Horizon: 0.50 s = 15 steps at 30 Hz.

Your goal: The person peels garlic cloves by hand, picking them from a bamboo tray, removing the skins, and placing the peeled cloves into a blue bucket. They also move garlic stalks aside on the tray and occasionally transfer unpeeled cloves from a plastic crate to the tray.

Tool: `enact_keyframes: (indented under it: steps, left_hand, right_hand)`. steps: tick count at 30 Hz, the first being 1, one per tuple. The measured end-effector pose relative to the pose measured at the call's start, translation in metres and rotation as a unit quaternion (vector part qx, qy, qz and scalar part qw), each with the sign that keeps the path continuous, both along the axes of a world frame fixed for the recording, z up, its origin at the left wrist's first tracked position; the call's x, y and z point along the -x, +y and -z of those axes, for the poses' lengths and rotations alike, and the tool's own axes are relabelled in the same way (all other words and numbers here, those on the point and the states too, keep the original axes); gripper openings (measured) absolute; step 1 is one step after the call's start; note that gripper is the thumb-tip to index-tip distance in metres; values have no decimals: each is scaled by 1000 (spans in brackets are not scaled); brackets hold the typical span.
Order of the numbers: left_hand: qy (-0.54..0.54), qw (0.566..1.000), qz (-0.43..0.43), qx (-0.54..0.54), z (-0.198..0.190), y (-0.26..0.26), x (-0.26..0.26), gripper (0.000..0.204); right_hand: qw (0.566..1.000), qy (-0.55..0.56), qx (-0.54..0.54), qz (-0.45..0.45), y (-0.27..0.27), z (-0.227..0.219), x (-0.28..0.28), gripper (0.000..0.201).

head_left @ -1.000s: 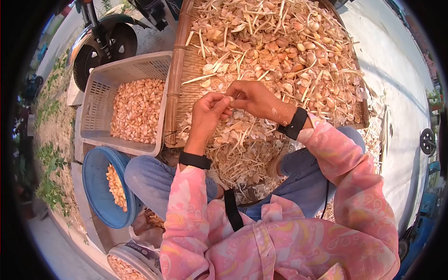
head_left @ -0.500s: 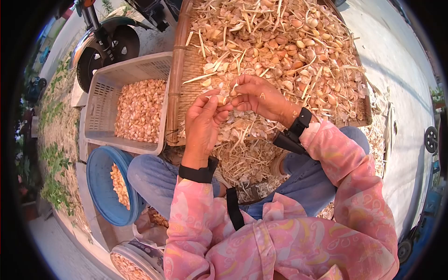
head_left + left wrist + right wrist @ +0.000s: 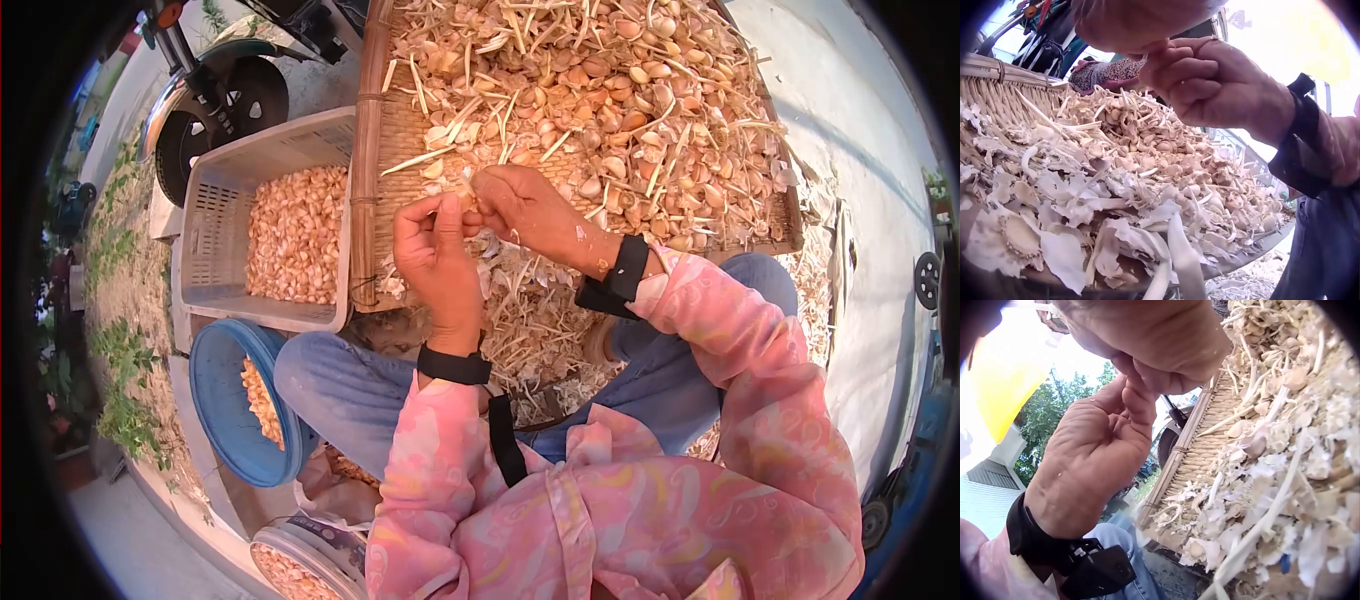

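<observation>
Both hands meet over the near edge of a woven bamboo tray (image 3: 364, 160) heaped with garlic cloves and dry stalks (image 3: 600, 90). My left hand (image 3: 440, 208), back turned to the head camera, and my right hand (image 3: 487, 195) pinch a small pale garlic piece (image 3: 466, 200) between their fingertips; most of it is hidden by the fingers. In the left wrist view the right hand (image 3: 1216, 81) hovers curled above papery husks (image 3: 1072, 206). The right wrist view shows the left hand (image 3: 1091, 462) with its thumb up against the right hand's fingers (image 3: 1154, 344).
A white plastic crate (image 3: 205, 235) of peeled cloves stands left of the tray. Below it are a blue basin (image 3: 215, 400) with cloves and a white tub (image 3: 310, 550). A motorbike wheel (image 3: 190, 135) is at far left. Husks and stalks (image 3: 530, 320) cover my lap.
The two hands have stayed joined on the garlic piece and drifted slightly up and left over the tray. The left hand has rolled so its back faces the head camera.
</observation>
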<state>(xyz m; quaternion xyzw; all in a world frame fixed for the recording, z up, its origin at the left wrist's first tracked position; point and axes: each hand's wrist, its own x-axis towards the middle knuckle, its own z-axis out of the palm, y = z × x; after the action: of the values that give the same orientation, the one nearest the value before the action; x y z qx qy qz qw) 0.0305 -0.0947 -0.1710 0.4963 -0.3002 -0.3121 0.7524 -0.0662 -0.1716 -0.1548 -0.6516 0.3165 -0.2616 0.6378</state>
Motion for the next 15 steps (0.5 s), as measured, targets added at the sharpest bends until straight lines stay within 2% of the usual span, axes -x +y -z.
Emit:
enact_keyframes:
  steps: [3, 5, 6, 7, 10, 14, 15]
  left_hand:
    - [117, 992, 49, 24, -1, -2, -4, 12]
    - [191, 978, 81, 25, -4, 4, -7, 14]
    - [220, 971, 94, 15, -5, 7, -10, 15]
    - [249, 963, 105, 6, -5, 11, -13, 17]
    - [309, 943, 127, -10, -1, 22, -22, 22]
    - [322, 941, 108, -15, 7, 27, -23, 27]
    - [327, 939, 108, -16, 8, 28, -23, 28]
  right_hand:
    - [990, -43, -132, -34, -9, -7, 6, 39]
    - [992, 85, 88, -13, -25, 17, 11, 36]
    - [969, 148, 197, -1, -28, 18, 12, 36]
    - [961, 194, 196, 5, -27, 19, 18, 34]
    - [961, 136, 232, 68, -26, 31, 18, 35]
    - [991, 13, 96, 94, -18, 13, 6, 37]
    - [991, -1, 94, 90, -15, 12, 3, 37]
